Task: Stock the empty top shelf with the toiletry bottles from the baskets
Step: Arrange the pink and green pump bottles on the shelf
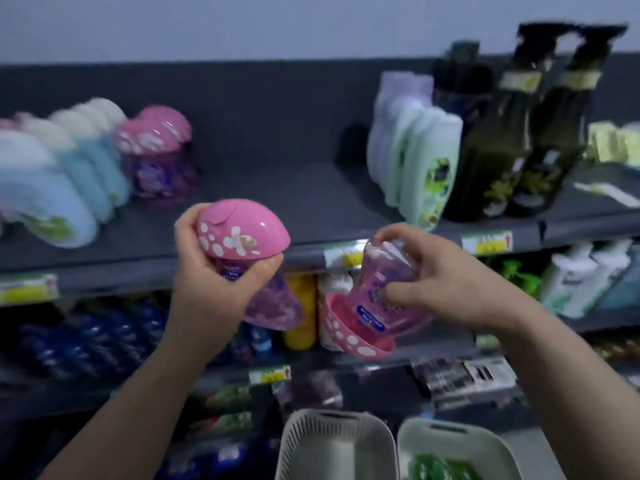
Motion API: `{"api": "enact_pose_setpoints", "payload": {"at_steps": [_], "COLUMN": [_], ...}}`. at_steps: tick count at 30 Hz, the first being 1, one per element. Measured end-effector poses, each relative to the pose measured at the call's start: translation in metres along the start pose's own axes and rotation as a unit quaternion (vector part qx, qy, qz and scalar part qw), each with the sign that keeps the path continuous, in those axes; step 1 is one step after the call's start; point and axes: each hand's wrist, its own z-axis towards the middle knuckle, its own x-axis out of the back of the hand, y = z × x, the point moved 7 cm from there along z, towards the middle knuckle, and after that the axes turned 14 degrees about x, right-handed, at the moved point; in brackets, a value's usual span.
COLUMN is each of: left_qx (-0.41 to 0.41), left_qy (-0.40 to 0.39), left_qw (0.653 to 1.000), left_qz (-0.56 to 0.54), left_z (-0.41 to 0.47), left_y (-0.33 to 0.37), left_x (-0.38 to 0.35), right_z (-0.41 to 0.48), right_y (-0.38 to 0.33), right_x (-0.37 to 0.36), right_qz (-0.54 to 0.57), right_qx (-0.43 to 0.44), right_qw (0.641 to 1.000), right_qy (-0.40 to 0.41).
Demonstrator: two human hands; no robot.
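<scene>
While both arms reach up in front of the shelving, each hand holds one pink-capped purple bottle. The left hand grips the first bottle round its neck, just under the domed, white-spotted cap, with fingers and thumb curled tight; its cap is uppermost and its clear purple body slants down toward the right. The right hand pinches the second bottle by its base and side, fingers curled over the body; this one hangs upside down, its spotted cap lowest. Both bottles are in the air before the front edge of the top shelf, near each other but apart, and neither rests on it.

On that shelf a matching shelved bottle stands at the left, just beside a row of pale blue bottles with white caps; a bare stretch of dark shelf lies between these and the light green bottles at the right, which stand beside tall dark bottles. Price labels run along the shelf edge; their print is too blurred to read. Below, a yellow bottle shows between the two held bottles. Lowest in view sit two pale baskets side by side: the left basket with a slotted wall, and the right basket with something green inside.
</scene>
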Motion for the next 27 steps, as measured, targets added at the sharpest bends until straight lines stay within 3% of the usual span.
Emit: {"api": "enact_pose_setpoints", "payload": {"at_steps": [4, 8, 10, 12, 16, 21, 27], "left_qx": [-0.021, -0.020, 0.000, 0.022, 0.056, 0.074, 0.048], "left_qy": [0.062, 0.102, 0.123, 0.137, 0.157, 0.184, 0.198], "left_qw": [0.997, 0.992, 0.989, 0.985, 0.974, 0.964, 0.945], "left_qz": [0.031, 0.075, 0.082, 0.104, 0.155, 0.175, 0.257], "left_z": [0.036, 0.077, 0.103, 0.127, 0.160, 0.189, 0.203], "left_y": [0.037, 0.050, 0.041, 0.029, 0.004, -0.022, -0.022], "left_x": [0.064, 0.105, 0.119, 0.128, 0.129, 0.125, 0.121], "right_z": [0.049, 0.098, 0.123, 0.144, 0.173, 0.191, 0.202], "right_y": [-0.061, -0.072, -0.063, -0.053, -0.041, -0.027, -0.020], "right_x": [0.006, -0.001, -0.016, -0.037, -0.077, -0.104, -0.116], "right_qz": [0.007, 0.053, 0.151, 0.266, 0.362, 0.416, 0.418], "right_qx": [0.093, 0.093, 0.068, 0.027, -0.038, -0.049, -0.047], "right_qw": [0.994, 0.979, 0.963, 0.938, 0.913, 0.888, 0.888], "right_qy": [0.063, 0.175, 0.214, 0.219, 0.185, 0.190, 0.187]}}
